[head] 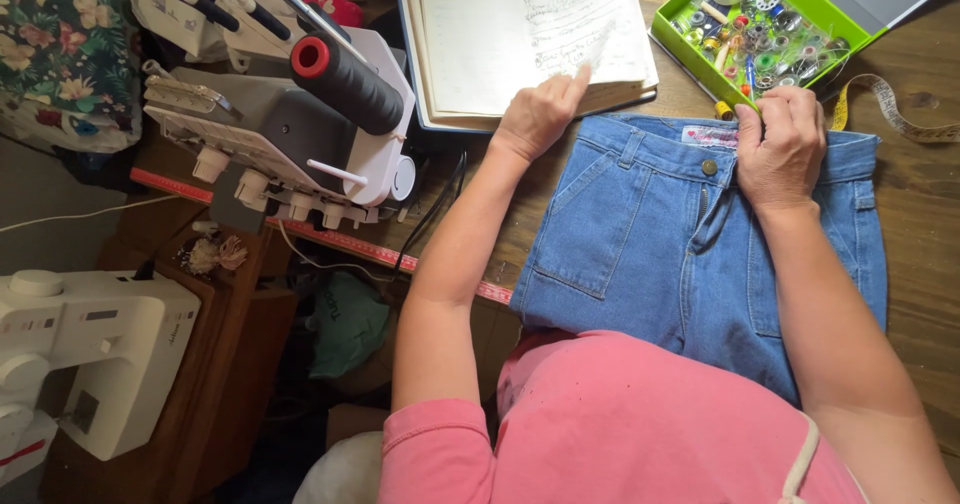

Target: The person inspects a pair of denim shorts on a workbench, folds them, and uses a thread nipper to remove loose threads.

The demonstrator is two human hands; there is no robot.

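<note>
Pinning the jeans (690,254) at their waistband, the right hand (781,146) is closed on denim and a yellow tape measure (890,112) trailing toward three o'clock. Left hand (538,114), forefinger out, touches the open notebook (500,34) at eleven o'clock (best keep that waistband flat).

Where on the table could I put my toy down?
Bare wood shows right of the jeans, below the measuring tape. A narrow strip lies between the notebook and the green box. Around the sewing machine it is crowded.
</note>
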